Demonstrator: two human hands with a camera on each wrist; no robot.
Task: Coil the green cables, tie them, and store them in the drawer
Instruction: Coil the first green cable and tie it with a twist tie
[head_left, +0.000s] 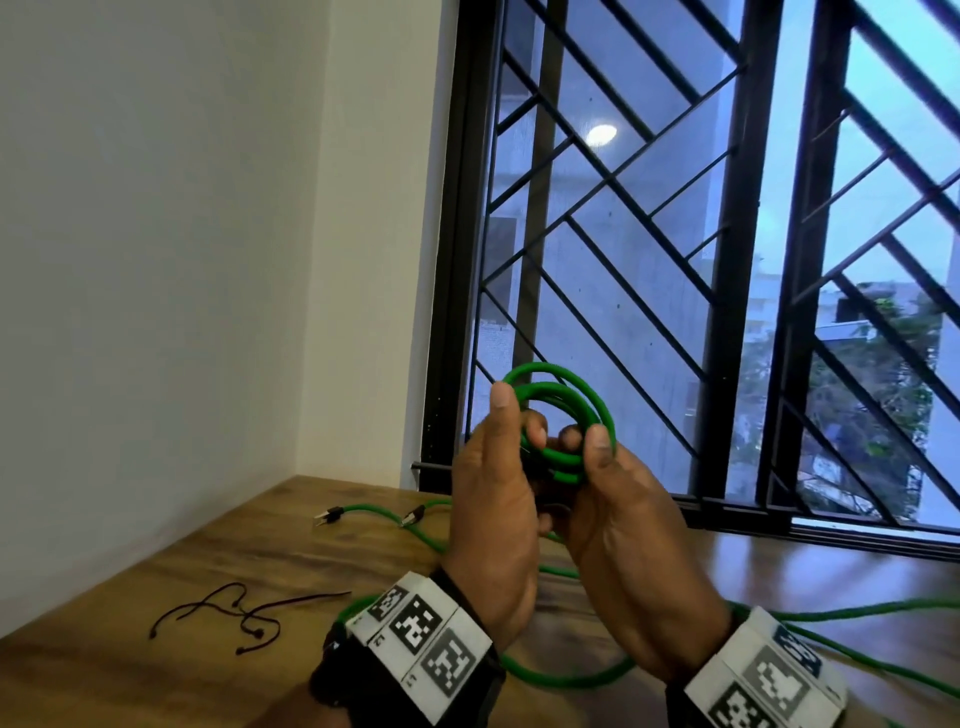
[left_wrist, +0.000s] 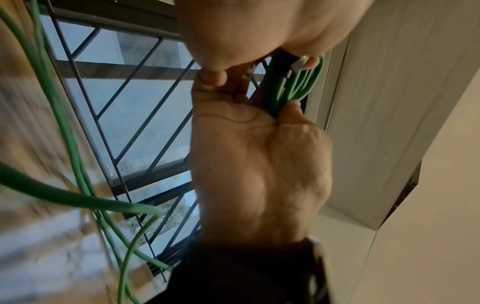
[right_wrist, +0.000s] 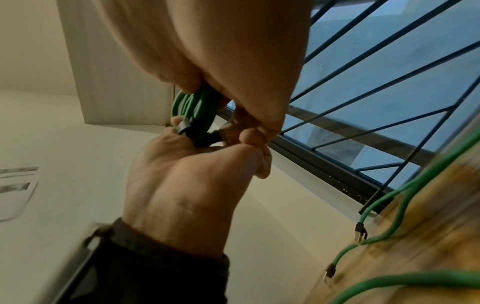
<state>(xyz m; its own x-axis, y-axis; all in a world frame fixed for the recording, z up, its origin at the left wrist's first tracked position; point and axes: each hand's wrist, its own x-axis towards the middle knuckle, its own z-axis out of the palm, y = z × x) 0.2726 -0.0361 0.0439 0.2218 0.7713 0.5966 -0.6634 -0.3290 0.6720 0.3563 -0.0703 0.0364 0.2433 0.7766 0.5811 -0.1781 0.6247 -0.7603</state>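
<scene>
Both hands (head_left: 550, 525) around green coil (head_left: 563, 410)

The head view looks forward and down from above the desk (head_left: 249, 561), facing the barred window (head_left: 727, 234) and the corner wall, with both hands (head_left: 550, 525) raised close before it. Each wrist view sits very near its own palm and looks along it, tilted up toward the window and wall. All three views share the green coil (head_left: 566, 415) between the hands.
</scene>
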